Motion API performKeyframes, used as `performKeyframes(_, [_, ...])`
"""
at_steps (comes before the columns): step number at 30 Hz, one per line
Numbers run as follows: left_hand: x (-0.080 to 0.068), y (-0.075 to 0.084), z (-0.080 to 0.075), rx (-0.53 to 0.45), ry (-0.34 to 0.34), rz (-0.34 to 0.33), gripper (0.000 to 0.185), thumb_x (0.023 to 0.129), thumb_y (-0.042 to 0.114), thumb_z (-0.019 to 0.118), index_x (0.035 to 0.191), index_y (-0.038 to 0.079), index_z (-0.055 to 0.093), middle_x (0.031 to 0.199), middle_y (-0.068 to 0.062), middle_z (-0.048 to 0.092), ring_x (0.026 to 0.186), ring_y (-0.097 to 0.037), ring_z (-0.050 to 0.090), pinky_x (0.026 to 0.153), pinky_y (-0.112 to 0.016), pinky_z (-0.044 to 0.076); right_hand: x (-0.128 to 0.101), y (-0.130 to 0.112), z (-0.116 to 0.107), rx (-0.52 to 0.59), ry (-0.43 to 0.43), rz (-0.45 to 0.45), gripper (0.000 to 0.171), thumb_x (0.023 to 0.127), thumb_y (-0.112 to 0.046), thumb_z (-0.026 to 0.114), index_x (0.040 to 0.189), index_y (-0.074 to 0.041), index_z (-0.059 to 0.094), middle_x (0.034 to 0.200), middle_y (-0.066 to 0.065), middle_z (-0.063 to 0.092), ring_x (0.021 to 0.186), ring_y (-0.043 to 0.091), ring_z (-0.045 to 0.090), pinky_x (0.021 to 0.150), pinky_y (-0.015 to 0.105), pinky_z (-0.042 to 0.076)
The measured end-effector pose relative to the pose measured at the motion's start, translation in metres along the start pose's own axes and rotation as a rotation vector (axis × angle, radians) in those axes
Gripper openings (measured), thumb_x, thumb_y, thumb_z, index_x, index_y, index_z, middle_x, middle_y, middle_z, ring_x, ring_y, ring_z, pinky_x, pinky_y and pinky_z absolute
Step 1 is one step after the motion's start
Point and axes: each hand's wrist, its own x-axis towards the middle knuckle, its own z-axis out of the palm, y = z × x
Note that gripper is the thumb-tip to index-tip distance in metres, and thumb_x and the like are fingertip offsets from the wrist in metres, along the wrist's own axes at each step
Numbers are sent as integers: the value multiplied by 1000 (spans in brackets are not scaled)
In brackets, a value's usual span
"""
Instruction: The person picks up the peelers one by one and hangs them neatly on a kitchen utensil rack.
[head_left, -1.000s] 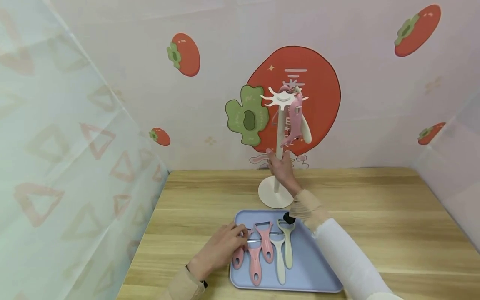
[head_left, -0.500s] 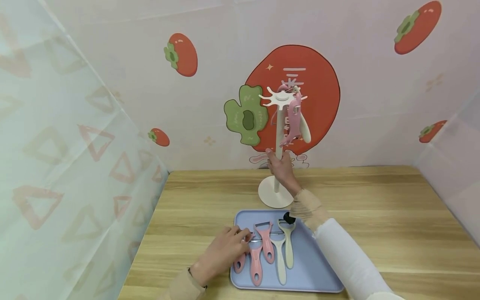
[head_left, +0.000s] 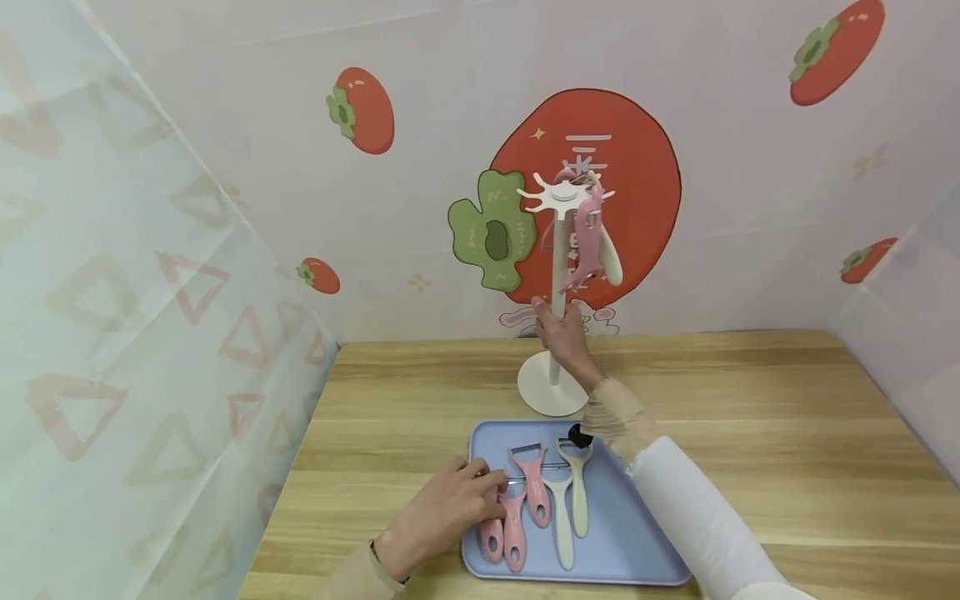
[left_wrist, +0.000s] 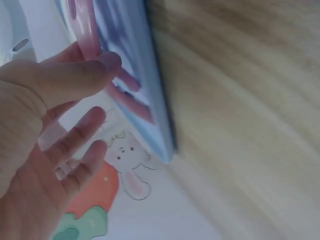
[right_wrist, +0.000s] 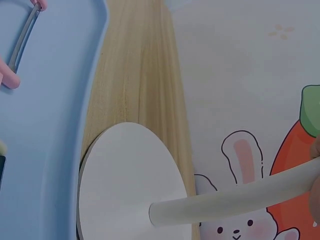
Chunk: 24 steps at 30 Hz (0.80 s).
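Right now my left hand (head_left: 442,512) pinches a glossy pink plastic peeler (head_left: 491,533) by its handle, low in the smooth blue tray (head_left: 622,533) beneath my fingers. My right hand (head_left: 564,337) curls round the slim cream pole of the hanging stand (head_left: 551,392), above its flat round base on grained wood.

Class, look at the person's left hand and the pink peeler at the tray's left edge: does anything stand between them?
Nothing visible does: the left hand already touches the pink peeler lying in the blue tray.
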Motion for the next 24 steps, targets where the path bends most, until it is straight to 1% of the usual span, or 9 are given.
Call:
performKeyframes(3, [1, 0, -7, 6, -2, 0, 21, 89, 23, 85, 99, 42, 83, 118, 15, 71, 97, -13, 61, 77, -27, 45, 1, 0, -1, -10, 4, -8, 60, 112, -30, 57, 56, -14, 44, 44, -11, 37, 38, 5, 33, 39, 22, 26])
performKeyframes(5, [0, 0, -13, -18, -8, -12, 22, 90, 23, 83, 101, 41, 82, 118, 16, 72, 96, -12, 62, 79, -27, 45, 1, 0, -1, -17, 1, -8, 60, 112, -31, 57, 56, -14, 44, 45, -10, 37, 38, 6, 33, 39, 23, 26])
performKeyframes(7, [-2, -1, -20, -80, -13, -26, 22, 89, 22, 84, 103, 39, 82, 118, 16, 73, 97, -11, 65, 82, -27, 48, 1, 0, -2, -23, -3, -4, 60, 112, -32, 57, 56, -14, 44, 45, -10, 37, 38, 6, 34, 39, 23, 27])
performKeyframes(10, [-5, -4, -29, -191, -6, -42, 26, 88, 16, 86, 107, 33, 82, 118, 14, 75, 102, -10, 69, 90, -29, 53, 1, 0, -2, -26, -9, 4, 59, 112, -32, 57, 56, -15, 45, 45, -9, 38, 39, 7, 34, 40, 23, 27])
performKeyframes(12, [-7, -6, -34, -264, 7, -60, 26, 90, 13, 86, 111, 29, 82, 117, 12, 75, 104, -9, 71, 91, -28, 55, 1, 0, -2, -25, -11, 9, 59, 112, -32, 57, 56, -15, 45, 45, -9, 38, 39, 7, 34, 40, 23, 27])
performKeyframes(15, [-8, -12, -39, -358, 44, -82, 27, 93, 10, 84, 116, 22, 80, 117, 9, 75, 105, -8, 72, 92, -26, 58, 1, 0, -2, -22, -12, 10, 59, 112, -31, 57, 57, -15, 45, 45, -10, 37, 39, 6, 33, 40, 22, 26])
performKeyframes(17, [-8, -16, -40, -407, 85, -89, 27, 94, 8, 83, 118, 19, 79, 118, 8, 75, 106, -8, 72, 93, -24, 58, 1, 1, -2, -22, -9, 7, 59, 112, -31, 56, 57, -14, 45, 44, -10, 37, 39, 6, 33, 40, 22, 25])
performKeyframes(21, [-7, -23, -41, -444, 180, -95, 35, 92, 2, 83, 122, 17, 76, 121, 5, 73, 113, -10, 72, 99, -21, 56, 0, 2, -1, -16, -7, 5, 59, 112, -32, 57, 57, -14, 45, 45, -10, 37, 39, 5, 33, 40, 22, 25])
performKeyframes(24, [-2, -27, -44, -486, 244, -113, 36, 93, 1, 82, 125, 16, 74, 122, 5, 72, 113, -10, 71, 99, -18, 55, -1, 2, 0, -9, -11, 8, 59, 111, -34, 57, 57, -15, 46, 45, -10, 38, 39, 6, 34, 40, 22, 25])
